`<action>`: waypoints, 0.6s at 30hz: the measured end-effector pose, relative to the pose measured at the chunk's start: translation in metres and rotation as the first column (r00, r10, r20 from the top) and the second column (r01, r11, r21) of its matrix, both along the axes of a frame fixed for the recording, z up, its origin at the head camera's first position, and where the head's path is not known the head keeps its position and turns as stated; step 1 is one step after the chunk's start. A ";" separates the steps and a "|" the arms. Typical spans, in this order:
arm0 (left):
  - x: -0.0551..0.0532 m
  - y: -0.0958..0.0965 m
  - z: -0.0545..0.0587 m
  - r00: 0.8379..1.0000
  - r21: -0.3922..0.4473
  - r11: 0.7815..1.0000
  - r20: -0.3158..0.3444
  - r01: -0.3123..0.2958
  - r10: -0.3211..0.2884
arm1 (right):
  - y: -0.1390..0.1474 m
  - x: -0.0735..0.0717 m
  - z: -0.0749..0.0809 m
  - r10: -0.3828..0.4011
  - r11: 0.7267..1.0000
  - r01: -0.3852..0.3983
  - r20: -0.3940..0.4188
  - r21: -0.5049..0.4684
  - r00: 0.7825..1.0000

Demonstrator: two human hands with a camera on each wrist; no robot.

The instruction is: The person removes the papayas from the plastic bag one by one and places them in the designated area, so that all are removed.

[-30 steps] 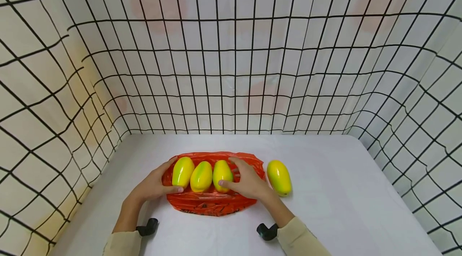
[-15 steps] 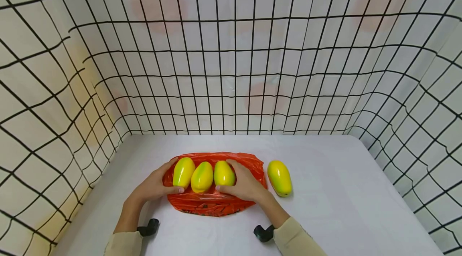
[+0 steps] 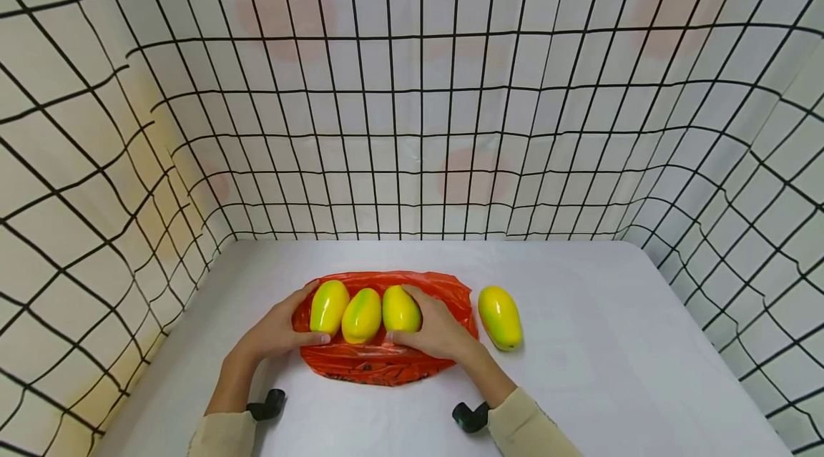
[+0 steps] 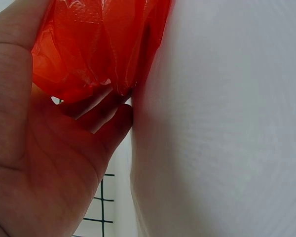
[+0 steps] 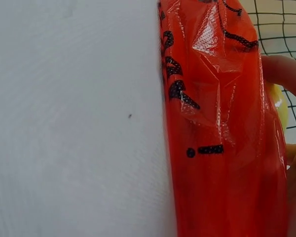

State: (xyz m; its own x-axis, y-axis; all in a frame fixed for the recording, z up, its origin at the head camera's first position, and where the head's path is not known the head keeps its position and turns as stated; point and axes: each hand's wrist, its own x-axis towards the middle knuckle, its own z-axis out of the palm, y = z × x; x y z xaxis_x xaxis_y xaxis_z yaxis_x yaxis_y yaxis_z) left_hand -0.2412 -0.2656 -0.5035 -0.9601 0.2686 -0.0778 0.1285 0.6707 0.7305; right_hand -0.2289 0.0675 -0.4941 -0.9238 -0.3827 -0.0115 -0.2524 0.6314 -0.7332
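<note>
Head view, left hand (image 3: 275, 329) was spread wide and touched the left end of red bag (image 3: 367, 365), right hand (image 3: 439, 329) held the rightmost yellow fruit (image 3: 399, 309) of three on this bag, fourth fruit (image 3: 500, 317) lay beside it on white table (image 3: 611, 350).

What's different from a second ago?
The right hand moved slightly left and closed around the third yellow fruit from the left. The left hand stayed by the red bag's left end; the separate fruit beside the bag hasn't moved.
</note>
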 end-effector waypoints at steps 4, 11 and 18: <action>0.000 0.000 0.000 1.000 -0.008 1.000 0.000 -0.005 0.005 | 0.001 0.001 0.002 -0.017 1.000 0.017 -0.007 -0.014 1.000; -0.001 0.001 -0.001 1.000 -0.008 1.000 0.002 -0.008 0.008 | 0.005 0.003 0.007 -0.028 0.999 0.028 -0.018 -0.035 0.999; 0.000 0.001 0.001 1.000 -0.010 1.000 0.013 -0.009 0.009 | 0.011 0.008 0.014 -0.060 0.997 0.059 -0.009 -0.040 0.998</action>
